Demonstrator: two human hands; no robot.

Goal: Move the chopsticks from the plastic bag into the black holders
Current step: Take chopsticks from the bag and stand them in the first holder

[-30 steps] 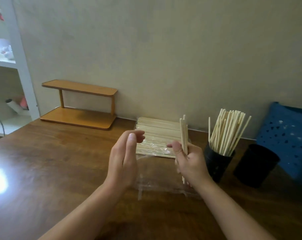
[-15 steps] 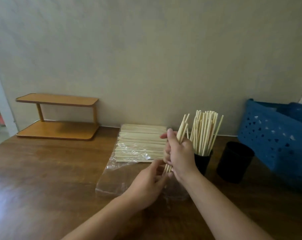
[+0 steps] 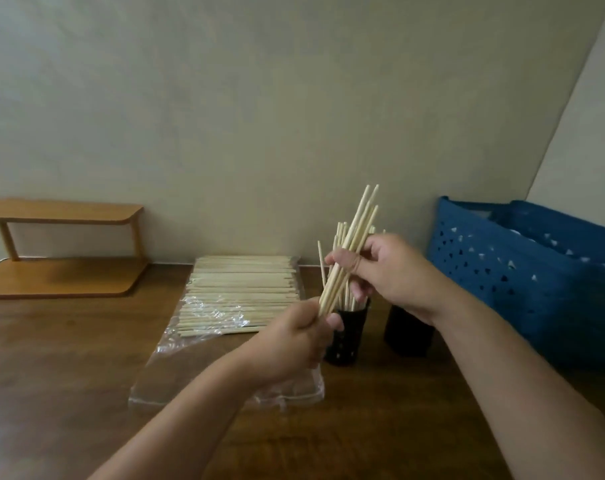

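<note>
Head view: your left hand (image 3: 295, 336) grips the lower end of a chopstick bundle (image 3: 351, 244), your right hand (image 3: 384, 268) pinches its middle, above the near black holder (image 3: 346, 336). Remaining chopsticks (image 3: 240, 292) lie in the plastic bag (image 3: 176, 368) on the counter (image 3: 69, 375). Second holder (image 3: 406, 332) just right.

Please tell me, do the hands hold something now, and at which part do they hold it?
Both hold one bundle of chopsticks. The left hand grips its lower end; the right hand pinches it around the middle.
</note>
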